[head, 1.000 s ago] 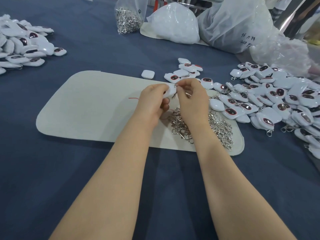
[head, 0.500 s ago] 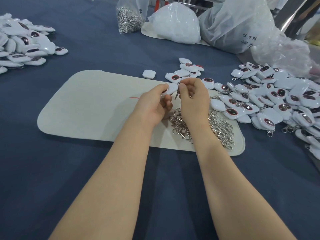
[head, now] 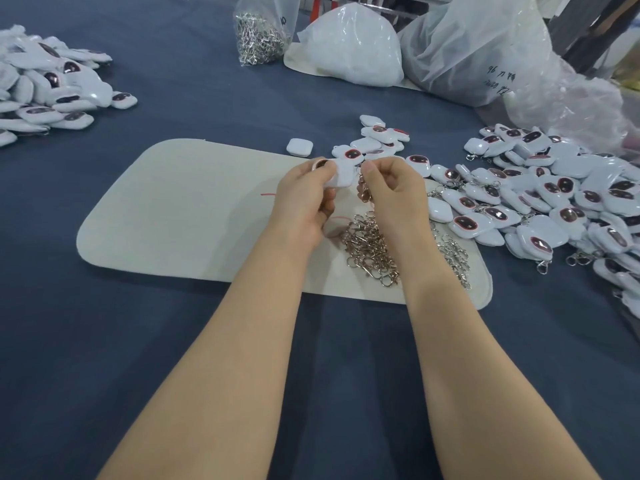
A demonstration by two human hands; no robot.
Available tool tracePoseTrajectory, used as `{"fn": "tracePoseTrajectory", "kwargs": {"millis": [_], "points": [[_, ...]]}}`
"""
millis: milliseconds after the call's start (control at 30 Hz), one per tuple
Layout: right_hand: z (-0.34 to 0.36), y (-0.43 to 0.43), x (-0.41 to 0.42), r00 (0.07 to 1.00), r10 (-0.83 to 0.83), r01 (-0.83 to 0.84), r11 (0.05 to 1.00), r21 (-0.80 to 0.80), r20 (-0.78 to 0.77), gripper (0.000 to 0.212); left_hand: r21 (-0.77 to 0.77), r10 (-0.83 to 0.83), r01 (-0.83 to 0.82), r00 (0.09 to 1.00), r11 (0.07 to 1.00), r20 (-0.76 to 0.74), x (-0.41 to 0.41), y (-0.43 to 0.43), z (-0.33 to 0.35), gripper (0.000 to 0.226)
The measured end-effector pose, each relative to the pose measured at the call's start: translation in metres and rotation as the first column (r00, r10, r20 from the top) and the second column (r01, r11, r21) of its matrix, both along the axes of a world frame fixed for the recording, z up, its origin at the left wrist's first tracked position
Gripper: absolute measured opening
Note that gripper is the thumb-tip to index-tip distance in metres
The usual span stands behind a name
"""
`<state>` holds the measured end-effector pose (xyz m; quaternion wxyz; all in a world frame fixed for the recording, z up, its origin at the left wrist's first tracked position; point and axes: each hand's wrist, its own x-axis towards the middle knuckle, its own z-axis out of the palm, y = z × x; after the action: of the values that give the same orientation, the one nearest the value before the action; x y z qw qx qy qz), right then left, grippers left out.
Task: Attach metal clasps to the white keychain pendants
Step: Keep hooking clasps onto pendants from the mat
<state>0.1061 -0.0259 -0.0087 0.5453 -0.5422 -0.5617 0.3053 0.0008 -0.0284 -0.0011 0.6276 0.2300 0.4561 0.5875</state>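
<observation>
Over the far edge of the cream mat point(head: 180, 209), a bit above the middle of the view, both hands meet. The left hand point(head: 304, 199) has thumb and fingers curled round one white pendant point(head: 341, 173), holding it up off the mat. The right hand point(head: 394, 195) sits at its 3 o'clock, almost touching, and pinches a metal clasp point(head: 363, 188) between thumb and forefinger right at the pendant's edge. Can't tell whether the clasp is actually hooked on.

Just below the hands, toward 5 o'clock on the mat, there's a loose heap of clasps point(head: 370, 247), partly hidden by the right wrist. A short red thread point(head: 266, 195) lies at 9 o'clock of the left hand.

The big pile of pendants point(head: 554, 195) is at 3 o'clock of the mat, spread over the blue cloth point(head: 138, 341), a few with clasps showing. A lone pendant point(head: 299, 147) sits at 12 o'clock of the left hand, just off the mat. The second pile point(head: 45, 88) is way out at 10 o'clock. At 12 o'clock, along the top, there's a clear bag of clasps point(head: 259, 36), with white plastic bags point(head: 353, 46) beside it at 1 o'clock.
</observation>
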Motion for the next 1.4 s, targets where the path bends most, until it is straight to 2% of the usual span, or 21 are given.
{"fn": "tracePoseTrajectory", "kwargs": {"millis": [133,267,367,467,567,633,767,867,967,1067,1133,1233,1400], "points": [[-0.0025,0.0019,0.0025,0.982,-0.046,0.043,0.999,0.021,0.184,0.019,0.156,0.113,-0.094,0.987,0.983,-0.118,0.0009,-0.0022,0.0018,0.017],[-0.0038,-0.0017,0.0015,0.932,-0.100,0.064,0.991,0.115,0.348,0.012,0.399,0.241,-0.034,0.841,0.917,-0.484,0.0018,-0.0039,-0.0007,0.020],[-0.0057,-0.0029,0.0007,0.890,-0.087,0.022,0.989,0.148,0.448,0.011,0.451,0.265,0.024,0.780,0.892,-0.567,0.0043,-0.0059,-0.0018,0.021],[-0.0082,-0.0045,-0.0027,0.865,-0.011,-0.051,0.993,0.109,0.501,0.012,0.471,0.275,0.062,0.742,0.880,-0.611,0.0061,-0.0050,-0.0017,0.021],[-0.0085,-0.0037,-0.0047,0.905,-0.066,0.024,0.994,0.104,0.421,0.011,0.440,0.298,-0.034,0.783,0.897,-0.546,0.0031,-0.0022,-0.0038,0.019],[-0.0076,-0.0024,-0.0049,0.931,-0.115,0.081,0.991,0.109,0.348,0.010,0.358,0.295,-0.116,0.815,0.927,-0.499,0.0001,-0.0001,-0.0056,0.021],[-0.0051,-0.0010,-0.0053,0.978,-0.127,0.120,0.991,0.052,0.165,0.014,0.187,0.207,-0.134,0.865,0.973,-0.458,-0.0024,0.0017,-0.0073,0.026],[-0.0016,-0.0012,-0.0049,0.992,-0.120,0.119,0.993,0.019,0.042,0.022,0.203,0.187,-0.090,0.828,0.975,-0.528,-0.0023,0.0017,-0.0078,0.030],[-0.0004,-0.0018,-0.0036,0.994,-0.107,0.107,0.994,-0.002,-0.019,0.019,0.266,0.208,-0.057,0.785,0.962,-0.583,0.0009,0.0017,-0.0082,0.022],[-0.0009,-0.0015,-0.0035,0.996,-0.080,0.080,0.997,-0.013,-0.033,0.019,0.283,0.219,-0.048,0.760,0.958,-0.612,0.0033,0.0010,-0.0073,0.013],[-0.0007,-0.0014,-0.0038,0.998,-0.061,0.061,0.998,-0.005,-0.027,0.020,0.283,0.200,-0.040,0.801,0.958,-0.564,0.0041,-0.0006,-0.0071,0.006],[-0.0006,-0.0016,-0.0040,0.999,-0.042,0.042,0.999,-0.001,-0.017,0.021,0.261,0.149,-0.015,0.851,0.965,-0.503,0.0043,-0.0018,-0.0068,0.015],[-0.0013,-0.0011,-0.0046,0.997,-0.060,0.060,0.998,0.002,0.050,0.020,0.307,0.168,0.050,0.748,0.950,-0.642,0.0037,-0.0024,-0.0051,0.011]]}}
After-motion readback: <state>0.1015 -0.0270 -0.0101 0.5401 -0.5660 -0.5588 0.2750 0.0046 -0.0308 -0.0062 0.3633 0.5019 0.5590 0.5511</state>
